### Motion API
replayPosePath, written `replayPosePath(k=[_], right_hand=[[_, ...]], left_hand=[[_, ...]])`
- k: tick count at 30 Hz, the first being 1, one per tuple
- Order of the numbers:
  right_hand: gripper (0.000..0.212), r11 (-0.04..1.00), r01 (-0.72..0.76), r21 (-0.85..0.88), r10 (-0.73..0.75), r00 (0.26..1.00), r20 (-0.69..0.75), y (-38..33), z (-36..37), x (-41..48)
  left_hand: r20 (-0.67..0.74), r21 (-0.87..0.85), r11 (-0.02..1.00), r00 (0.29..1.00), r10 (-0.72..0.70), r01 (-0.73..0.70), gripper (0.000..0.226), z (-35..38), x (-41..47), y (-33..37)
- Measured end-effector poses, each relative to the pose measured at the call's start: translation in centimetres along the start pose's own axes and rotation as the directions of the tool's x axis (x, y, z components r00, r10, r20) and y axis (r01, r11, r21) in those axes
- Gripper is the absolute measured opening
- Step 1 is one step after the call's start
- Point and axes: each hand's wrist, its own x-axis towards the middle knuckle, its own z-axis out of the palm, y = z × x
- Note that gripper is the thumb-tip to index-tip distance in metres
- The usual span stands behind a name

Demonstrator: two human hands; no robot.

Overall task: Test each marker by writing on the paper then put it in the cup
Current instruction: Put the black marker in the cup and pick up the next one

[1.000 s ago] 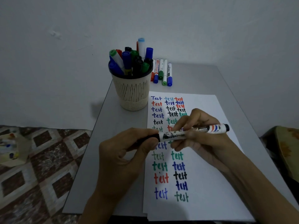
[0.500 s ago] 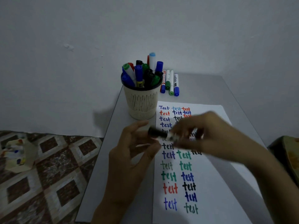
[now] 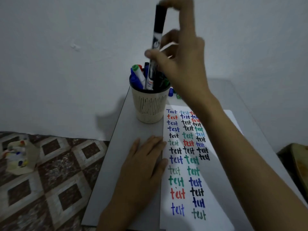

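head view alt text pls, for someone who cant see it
The right hand holds a black marker upright, its lower end inside a cup of markers. The left hand lies flat on the table, touching a paper covered in coloured "test" words.

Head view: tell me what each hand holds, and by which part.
Right hand pinches the black-capped marker at mid-barrel, lower end inside the cup. Left hand holds nothing; it rests flat on the table by the paper.
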Motion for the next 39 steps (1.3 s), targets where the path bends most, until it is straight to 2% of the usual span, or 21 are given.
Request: replayPosePath(k=[2, 4, 5, 7, 9, 12, 13, 15, 17, 18, 19, 24, 26, 28, 30, 31, 33, 34, 36, 37, 39], right_hand=[[0.041, 0.992, -0.004, -0.123, 0.011, 0.998, 0.055, 0.8, 0.6, -1.0], [0.021, 0.964, 0.060, -0.259, -0.041, 0.996, 0.078, 1.4, 1.0, -2.0], [0.021, 0.956, 0.085, -0.281, -0.066, 0.995, 0.074, 1.7, 1.2, -2.3], [0.031, 0.967, 0.081, -0.243, -0.067, 0.996, 0.067, 1.9, 1.1, -2.3], [0.035, 0.993, 0.023, -0.120, -0.018, 0.999, 0.049, 2.4, 0.3, -1.4], [0.025, 0.984, -0.163, 0.071, 0.170, 0.980, -0.107, 5.5, -1.3, 0.0], [0.027, 0.966, -0.256, 0.046, 0.260, 0.958, -0.118, 7.0, -1.8, 0.1], [0.036, 0.878, -0.440, -0.189, 0.455, 0.889, 0.048, 10.3, -2.5, -0.5], [0.040, 0.761, -0.428, -0.487, 0.608, 0.732, 0.306, 12.7, -2.5, -1.9], [0.040, 0.727, -0.387, -0.568, 0.646, 0.664, 0.375, 13.5, -2.4, -2.6], [0.039, 0.716, -0.362, -0.597, 0.658, 0.638, 0.401, 13.9, -2.3, -3.3], [0.022, 0.714, -0.410, -0.567, 0.599, 0.778, 0.192, 14.4, -2.4, -5.0], [0.012, 0.693, -0.442, -0.570, 0.610, 0.781, 0.136, 14.6, -2.5, -5.3], [0.016, 0.653, -0.508, -0.562, 0.655, 0.751, 0.082, 15.0, -2.7, -5.3], [0.027, 0.623, -0.633, -0.459, 0.709, 0.705, -0.009, 15.3, -3.2, -5.0], [0.036, 0.604, -0.729, -0.321, 0.759, 0.649, -0.046, 15.0, -3.7, -4.8], [0.053, 0.505, -0.858, 0.098, 0.861, 0.508, 0.014, 13.6, -5.1, -4.6], [0.056, 0.427, -0.858, 0.286, 0.878, 0.469, 0.095, 12.4, -6.1, -4.6], [0.046, 0.327, -0.812, 0.483, 0.850, 0.476, 0.225, 9.3, -7.7, -5.0], [0.035, 0.332, -0.797, 0.504, 0.825, 0.505, 0.255, 7.6, -8.5, -5.6], [0.018, 0.421, -0.781, 0.462, 0.766, 0.579, 0.281, 4.2, -10.3, -7.5]], left_hand=[[-0.004, 0.004, 1.000, 1.000, -0.001, 0.001, 0.049, 0.0, 0.0, 0.0], [-0.012, 0.002, 1.000, 1.000, 0.002, -0.001, 0.048, 0.0, 0.0, 0.0], [-0.014, 0.001, 1.000, 1.000, 0.000, 0.000, 0.048, 0.0, 0.0, 0.1], [-0.014, 0.002, 1.000, 1.000, -0.001, 0.001, 0.049, 0.0, 0.0, 0.1], [-0.015, -0.008, 1.000, 1.000, -0.007, 0.007, 0.050, -0.1, 0.0, 0.1], [-0.004, -0.025, 1.000, 1.000, -0.016, 0.015, 0.052, -0.2, -0.1, 0.2], [-0.002, -0.023, 1.000, 1.000, -0.016, 0.016, 0.053, -0.1, -0.1, 0.1], [-0.002, -0.018, 1.000, 1.000, -0.018, 0.018, 0.052, -0.1, -0.1, 0.1], [-0.002, -0.023, 1.000, 1.000, -0.021, 0.021, 0.053, -0.2, -0.1, 0.0], [-0.003, -0.024, 0.999, 1.000, -0.021, 0.021, 0.053, -0.2, 0.0, 0.1], [-0.003, -0.024, 1.000, 1.000, -0.019, 0.019, 0.054, -0.2, 0.0, 0.1], [0.003, -0.018, 1.000, 1.000, -0.018, 0.018, 0.055, -0.3, 0.1, 0.1], [0.008, -0.015, 1.000, 1.000, -0.022, 0.022, 0.055, -0.3, -0.1, 0.1], [0.009, -0.011, 1.000, 1.000, -0.023, 0.023, 0.055, -0.3, -0.1, 0.0], [0.010, -0.018, 1.000, 1.000, -0.014, 0.014, 0.054, -0.3, 0.0, 0.0], [0.009, -0.020, 1.000, 1.000, -0.014, 0.015, 0.053, -0.2, 0.0, -0.1], [0.007, -0.016, 1.000, 1.000, -0.024, 0.024, 0.054, -0.2, 0.0, -0.1], [0.002, -0.021, 0.999, 1.000, -0.029, 0.029, 0.054, -0.1, 0.0, 0.0], [-0.010, -0.047, 0.998, 0.999, -0.044, 0.044, 0.055, -0.1, 0.1, -0.1], [-0.010, -0.069, 0.996, 0.998, -0.061, 0.060, 0.056, -0.1, 0.0, -0.2], [-0.040, -0.137, 0.987, 0.995, -0.088, 0.082, 0.052, -0.2, 0.0, 0.1]])
